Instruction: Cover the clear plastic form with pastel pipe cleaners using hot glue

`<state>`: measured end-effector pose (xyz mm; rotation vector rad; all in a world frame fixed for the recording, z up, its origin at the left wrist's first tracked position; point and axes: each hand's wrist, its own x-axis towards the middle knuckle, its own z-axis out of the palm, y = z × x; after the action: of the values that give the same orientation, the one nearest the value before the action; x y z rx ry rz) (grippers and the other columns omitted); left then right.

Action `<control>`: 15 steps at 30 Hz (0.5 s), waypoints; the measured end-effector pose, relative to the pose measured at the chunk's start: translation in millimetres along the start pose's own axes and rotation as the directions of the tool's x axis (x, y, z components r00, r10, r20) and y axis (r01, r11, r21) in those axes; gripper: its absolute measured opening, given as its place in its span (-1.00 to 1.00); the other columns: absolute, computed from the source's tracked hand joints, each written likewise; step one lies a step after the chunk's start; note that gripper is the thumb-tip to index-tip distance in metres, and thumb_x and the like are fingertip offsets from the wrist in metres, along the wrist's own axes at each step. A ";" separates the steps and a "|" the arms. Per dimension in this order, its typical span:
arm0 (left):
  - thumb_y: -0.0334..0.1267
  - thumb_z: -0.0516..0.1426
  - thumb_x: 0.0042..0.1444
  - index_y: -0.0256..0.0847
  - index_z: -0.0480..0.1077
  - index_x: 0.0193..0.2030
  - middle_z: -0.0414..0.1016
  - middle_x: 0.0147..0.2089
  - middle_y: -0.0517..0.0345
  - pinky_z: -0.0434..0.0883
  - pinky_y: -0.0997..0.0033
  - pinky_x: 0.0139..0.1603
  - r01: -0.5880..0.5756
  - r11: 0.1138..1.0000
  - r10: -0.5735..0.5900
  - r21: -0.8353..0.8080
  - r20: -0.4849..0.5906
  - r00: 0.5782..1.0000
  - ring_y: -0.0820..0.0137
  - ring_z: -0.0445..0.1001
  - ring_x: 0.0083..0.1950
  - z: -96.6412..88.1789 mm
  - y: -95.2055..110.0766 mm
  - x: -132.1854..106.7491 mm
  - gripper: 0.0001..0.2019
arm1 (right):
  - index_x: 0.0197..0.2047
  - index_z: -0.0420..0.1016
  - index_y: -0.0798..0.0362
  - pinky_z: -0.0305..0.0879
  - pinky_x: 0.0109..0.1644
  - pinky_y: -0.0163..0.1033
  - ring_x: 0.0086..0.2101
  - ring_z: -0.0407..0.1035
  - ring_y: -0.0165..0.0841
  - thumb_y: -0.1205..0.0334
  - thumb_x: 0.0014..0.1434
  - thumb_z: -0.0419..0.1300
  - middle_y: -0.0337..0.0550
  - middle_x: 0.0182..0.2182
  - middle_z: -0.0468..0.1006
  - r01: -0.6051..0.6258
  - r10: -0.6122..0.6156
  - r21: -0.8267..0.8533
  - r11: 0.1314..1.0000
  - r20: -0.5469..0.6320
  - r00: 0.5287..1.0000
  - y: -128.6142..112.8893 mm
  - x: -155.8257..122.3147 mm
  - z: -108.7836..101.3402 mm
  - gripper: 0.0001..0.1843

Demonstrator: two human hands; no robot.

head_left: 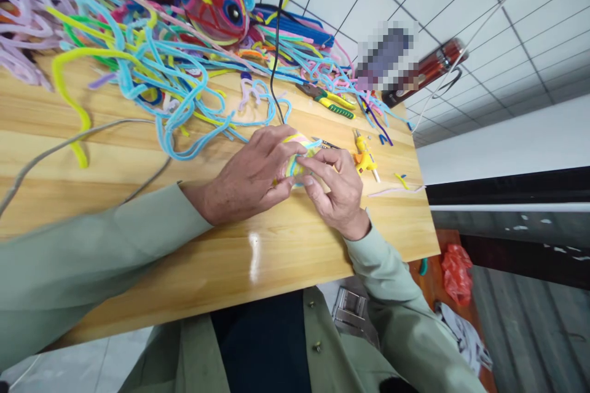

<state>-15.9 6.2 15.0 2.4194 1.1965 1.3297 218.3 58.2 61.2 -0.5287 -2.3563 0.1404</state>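
Both of my hands meet over the middle of the wooden table (295, 245). Between them is a small rounded piece of pipe cleaner work (292, 166) in yellow, light blue and pink, partly hidden by my fingers. My left hand (258, 172) wraps round it from the left. From the right, my right hand (336, 187) pinches at its edge with thumb and fingers. Just beyond my right hand lie a yellow glue gun (365, 156) and a thin dark pointed tool (328, 143), partly covered by that hand.
Loose pipe cleaners (184, 92) heap along the back left, beside a colourful fish-like figure (214, 3). Green-and-yellow pliers (326, 100) lie behind my hands. A dark red flask (426, 72) is at the back right. A black cable (276, 43) and a grey cord (59, 150) cross the table.
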 end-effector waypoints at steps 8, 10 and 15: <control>-0.31 0.13 0.48 -0.18 0.24 0.46 0.39 0.46 -0.31 0.44 -0.25 0.55 -0.017 0.999 0.017 0.035 -0.002 1.000 -0.05 0.38 0.57 0.0 1.8 1.3 -0.54 | 0.31 0.62 -0.16 0.58 0.00 0.04 -0.07 0.59 -0.17 0.25 0.51 0.27 -0.09 -0.05 0.66 0.035 -0.035 -0.043 0.998 -0.014 0.999 -1.0 0.5 0.9 -0.63; -0.31 0.14 0.46 -0.17 0.22 0.47 0.38 0.47 -0.33 0.46 -0.28 0.53 -0.034 0.999 0.034 0.040 0.001 0.999 -0.08 0.38 0.56 0.5 0.2 1.4 -0.51 | 0.32 0.62 -0.17 0.56 0.05 0.05 -0.04 0.59 -0.18 0.25 0.51 0.26 -0.09 -0.03 0.65 0.055 -0.053 -0.089 0.994 0.026 0.998 -1.5 0.6 0.1 -0.62; -0.28 0.13 0.46 -0.12 0.24 0.47 0.41 0.44 -0.32 0.48 -0.24 0.53 -0.044 0.999 0.044 0.029 -0.006 0.999 -0.10 0.40 0.55 -0.3 -1.2 2.0 -0.52 | 0.22 0.63 -0.05 0.56 0.02 0.00 -0.06 0.57 -0.20 0.25 0.53 0.25 -0.06 -0.06 0.65 0.170 -0.171 -0.096 0.981 -0.004 0.985 -7.7 3.0 -0.8 -0.74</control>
<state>-16.3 8.4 15.9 2.4770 1.1787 1.3421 214.3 52.4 65.6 -0.3690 -2.3927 -0.0549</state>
